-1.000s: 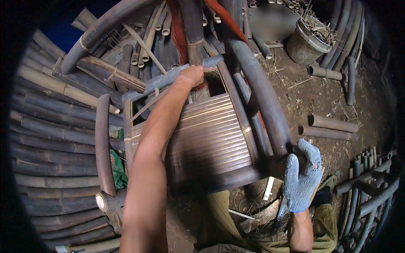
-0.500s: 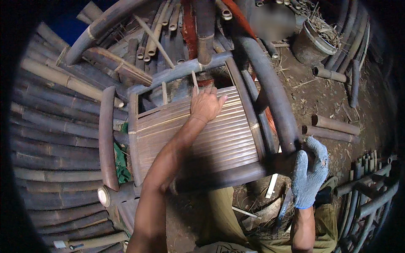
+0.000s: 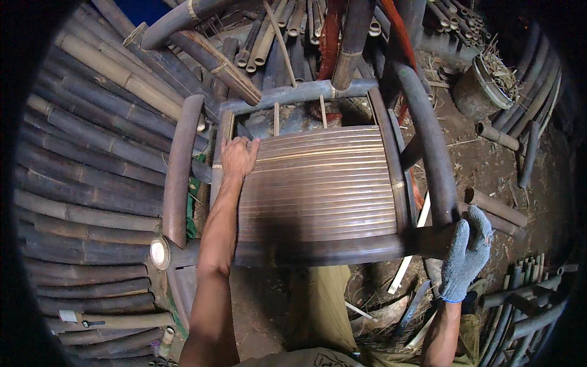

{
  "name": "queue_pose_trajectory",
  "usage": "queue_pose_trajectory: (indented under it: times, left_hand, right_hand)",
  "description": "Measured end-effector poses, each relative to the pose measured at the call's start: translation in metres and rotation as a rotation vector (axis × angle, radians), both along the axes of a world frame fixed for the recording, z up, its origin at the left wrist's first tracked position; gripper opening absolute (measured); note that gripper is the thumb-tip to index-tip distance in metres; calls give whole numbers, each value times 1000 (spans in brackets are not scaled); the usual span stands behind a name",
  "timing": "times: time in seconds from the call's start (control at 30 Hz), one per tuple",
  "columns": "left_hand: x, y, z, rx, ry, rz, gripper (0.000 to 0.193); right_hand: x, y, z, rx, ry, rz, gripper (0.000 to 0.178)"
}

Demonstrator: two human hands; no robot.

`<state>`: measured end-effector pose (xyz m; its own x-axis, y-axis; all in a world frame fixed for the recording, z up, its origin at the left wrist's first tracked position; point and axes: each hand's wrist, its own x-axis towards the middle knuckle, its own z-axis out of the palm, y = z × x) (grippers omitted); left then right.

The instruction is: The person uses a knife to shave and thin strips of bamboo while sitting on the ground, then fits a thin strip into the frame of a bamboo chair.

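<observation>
Fingers slightly apart, left hand lies at ten o'clock on the seat; right hand, thumb apart, at four.

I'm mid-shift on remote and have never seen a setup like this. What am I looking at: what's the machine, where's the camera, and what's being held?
There's no machine: these are a person's own hands. The camera sits on their head, looking down through a wide lens, so straight edges bend near the rim. In front is a chair-like bamboo frame with a slatted seat. The bare left hand rests at the slats' far left corner. The gloved right hand is at the frame's near right corner; whether it grips is unclear. No loose thing shows in either hand. Around them are bamboo poles on the left, a bucket of shavings at upper right, and a long blade beside the right forearm.
</observation>
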<state>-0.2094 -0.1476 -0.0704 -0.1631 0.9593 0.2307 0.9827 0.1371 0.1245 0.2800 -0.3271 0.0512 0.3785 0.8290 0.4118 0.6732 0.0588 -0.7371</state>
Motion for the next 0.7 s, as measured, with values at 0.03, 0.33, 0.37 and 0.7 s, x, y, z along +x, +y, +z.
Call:
queue_pose_trajectory:
  times: [0.03, 0.33, 0.37, 0.7]
  left_hand:
    - [1, 0, 1, -36, -8, 6, 53]
    - [150, 28, -14, 53, -99, -491, 65]
    - [163, 29, -7, -16, -105, -448, 66]
    - [145, 7, -36, 112, 56, -458, 65]
  right_hand:
    - [0, 0, 0, 23, -35, -2, 27]
    - [-4, 8, 2, 87, -189, 10, 25]
    - [-1, 8, 3, 101, -219, 15, 24]
    - [8, -10, -15, 190, -91, 18, 27]
